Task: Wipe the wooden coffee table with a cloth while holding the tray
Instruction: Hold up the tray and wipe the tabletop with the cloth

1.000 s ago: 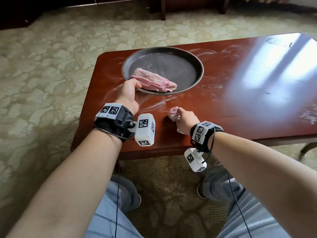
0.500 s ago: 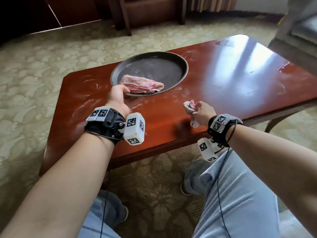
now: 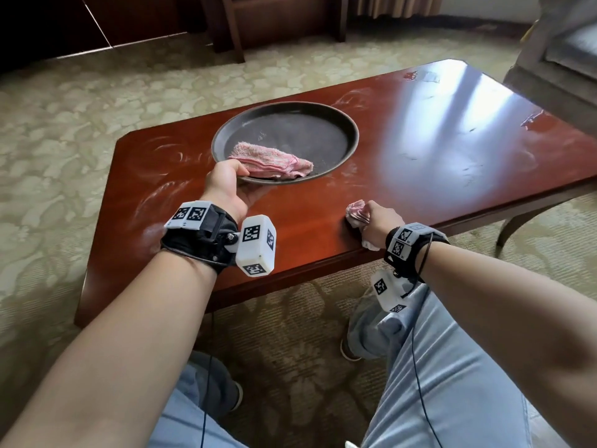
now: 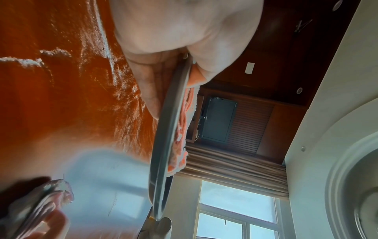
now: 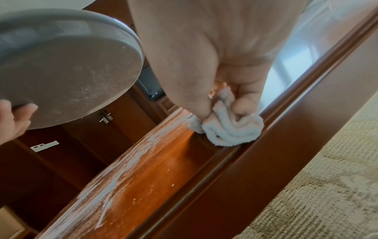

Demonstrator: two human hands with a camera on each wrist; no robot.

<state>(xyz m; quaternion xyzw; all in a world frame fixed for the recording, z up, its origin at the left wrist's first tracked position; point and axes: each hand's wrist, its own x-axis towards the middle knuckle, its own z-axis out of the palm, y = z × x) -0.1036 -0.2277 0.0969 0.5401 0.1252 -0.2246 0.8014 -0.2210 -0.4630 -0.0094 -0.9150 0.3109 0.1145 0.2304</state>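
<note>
A round dark tray [image 3: 336,124] is lifted off the red-brown wooden coffee table [image 3: 420,163]. My left hand [image 3: 231,181] grips its near rim, thumb on top and fingers underneath [image 5: 18,113]. A folded pink towel [image 3: 271,161] lies in the tray. My right hand [image 3: 376,223] clutches a bunched pale cloth [image 3: 355,215] and presses it on the table close to the near edge; the right wrist view shows the cloth [image 5: 229,127] touching the wood. The left wrist view shows the tray rim [image 4: 171,129] edge-on.
White dusty smears [image 3: 168,153] streak the table's left part, and some sit near the far right [image 3: 533,118]. Patterned carpet [image 3: 64,124] surrounds the table. An armchair [image 3: 562,53] stands at the far right, dark wooden furniture [image 3: 277,21] behind. My knees are below the near edge.
My right hand with the cloth has slid right along the near edge. The view has swung, showing more of the table's right side. The left hand keeps its grip on the tray.
</note>
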